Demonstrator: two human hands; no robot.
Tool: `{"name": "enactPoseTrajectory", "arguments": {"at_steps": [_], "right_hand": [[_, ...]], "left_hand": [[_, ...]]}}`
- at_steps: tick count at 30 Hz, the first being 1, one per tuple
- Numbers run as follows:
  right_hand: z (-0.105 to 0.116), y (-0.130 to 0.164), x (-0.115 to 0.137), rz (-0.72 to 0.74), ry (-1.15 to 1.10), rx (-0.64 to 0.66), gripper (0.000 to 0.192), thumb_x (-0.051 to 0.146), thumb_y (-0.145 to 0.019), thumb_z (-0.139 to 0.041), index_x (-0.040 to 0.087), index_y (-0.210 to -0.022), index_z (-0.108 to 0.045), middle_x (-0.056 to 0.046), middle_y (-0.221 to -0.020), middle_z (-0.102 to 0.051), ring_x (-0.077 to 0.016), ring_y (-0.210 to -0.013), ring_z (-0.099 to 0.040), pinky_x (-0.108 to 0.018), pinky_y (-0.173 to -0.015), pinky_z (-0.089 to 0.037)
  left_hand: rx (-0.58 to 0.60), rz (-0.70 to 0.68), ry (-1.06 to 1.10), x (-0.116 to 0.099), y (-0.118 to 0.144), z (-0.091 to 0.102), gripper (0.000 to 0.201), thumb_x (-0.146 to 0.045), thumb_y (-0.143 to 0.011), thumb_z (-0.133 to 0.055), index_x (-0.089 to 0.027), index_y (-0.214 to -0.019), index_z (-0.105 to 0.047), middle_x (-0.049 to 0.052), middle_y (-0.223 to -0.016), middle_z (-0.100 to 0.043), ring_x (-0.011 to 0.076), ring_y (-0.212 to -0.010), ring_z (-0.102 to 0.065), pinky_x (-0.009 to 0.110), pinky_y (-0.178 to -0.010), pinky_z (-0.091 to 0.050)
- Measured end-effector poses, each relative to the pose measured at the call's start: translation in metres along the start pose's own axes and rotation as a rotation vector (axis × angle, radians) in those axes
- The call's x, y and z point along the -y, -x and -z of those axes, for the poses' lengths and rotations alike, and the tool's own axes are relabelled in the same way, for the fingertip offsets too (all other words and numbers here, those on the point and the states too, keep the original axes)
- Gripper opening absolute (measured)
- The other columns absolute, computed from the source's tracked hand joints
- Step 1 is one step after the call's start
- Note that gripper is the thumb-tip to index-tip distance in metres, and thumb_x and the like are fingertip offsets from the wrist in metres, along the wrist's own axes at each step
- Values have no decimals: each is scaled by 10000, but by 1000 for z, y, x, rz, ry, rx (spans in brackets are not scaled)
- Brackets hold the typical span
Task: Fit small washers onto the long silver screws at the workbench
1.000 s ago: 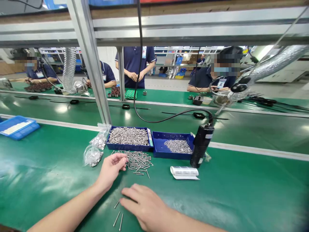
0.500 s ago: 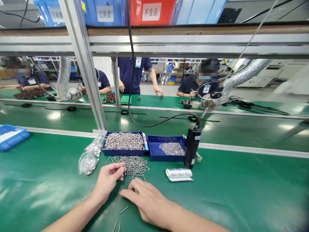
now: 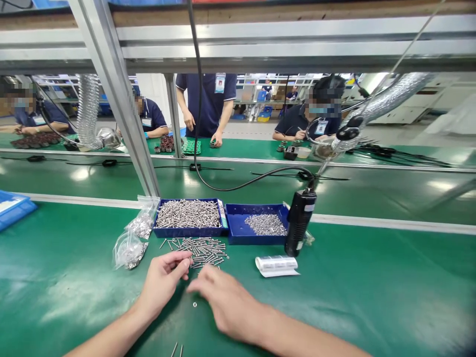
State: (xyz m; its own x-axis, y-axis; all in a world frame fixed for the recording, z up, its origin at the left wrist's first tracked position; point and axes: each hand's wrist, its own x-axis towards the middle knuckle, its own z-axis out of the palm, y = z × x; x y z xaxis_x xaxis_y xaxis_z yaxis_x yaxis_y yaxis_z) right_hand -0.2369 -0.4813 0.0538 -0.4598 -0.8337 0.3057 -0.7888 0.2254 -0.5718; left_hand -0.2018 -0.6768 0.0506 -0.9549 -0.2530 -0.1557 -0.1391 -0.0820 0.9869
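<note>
Loose screws (image 3: 201,249) being sorted on green mat, just before blue tray (image 3: 188,216); long axes mixed, mostly left-right. Pile edge being pinched by left hand (image 3: 163,277), contents unclear. Right hand (image 3: 223,302) being held open, palm down, beside small washer (image 3: 194,304).

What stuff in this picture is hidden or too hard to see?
- Head view: whether the left hand pinches a screw; its fingertips sit at the edge of the loose screw pile.
- Right hand: its palm faces down, so anything under it is covered.
- Two screws are cut off by the bottom edge.
- Printing on the paper roll is too small to read.
- Light blue tray: cut off by the left edge.
</note>
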Motion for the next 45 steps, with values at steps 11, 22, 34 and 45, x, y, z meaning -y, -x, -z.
{"name": "enactPoseTrajectory", "arguments": {"at_steps": [11,22,34,45], "right_hand": [[-6,-16,-24,-469,-925,-381,310,419,-829,-765,166,-1008,-749,-63,-882,-742,-187,-790,-676,-312,-741,-557],[-2,-16,-30,-420,-1019,-284,290,394,-834,-772,147,-982,-738,-57,-842,-736,-145,-722,-654,-273,-688,-525],[3,-11,-29,-377,-1034,-113,272,344,-844,-772,131,-996,-697,-46,-834,-712,-116,-687,-636,-269,-697,-518],[3,-16,-26,-372,-1225,-144,356,429,-851,-746,144,-1046,-662,-30,-801,-670,-140,-656,-665,-229,-549,-496]], "left_hand": [[90,-93,-34,1,6,-4,428,-430,-783,-788,-130,-1085,-739,65,-777,-737,140,-625,-607,260,-611,-543],[165,-83,13,-1,7,-3,379,-410,-806,-784,-142,-1070,-735,19,-700,-675,120,-594,-583,243,-584,-519],[400,-31,187,9,6,4,301,-298,-859,-757,-177,-1133,-724,14,-711,-648,112,-587,-575,235,-563,-479],[25,-50,161,-8,-4,8,382,-379,-744,-844,-128,-1017,-756,90,-873,-737,132,-668,-592,251,-623,-506]]}}
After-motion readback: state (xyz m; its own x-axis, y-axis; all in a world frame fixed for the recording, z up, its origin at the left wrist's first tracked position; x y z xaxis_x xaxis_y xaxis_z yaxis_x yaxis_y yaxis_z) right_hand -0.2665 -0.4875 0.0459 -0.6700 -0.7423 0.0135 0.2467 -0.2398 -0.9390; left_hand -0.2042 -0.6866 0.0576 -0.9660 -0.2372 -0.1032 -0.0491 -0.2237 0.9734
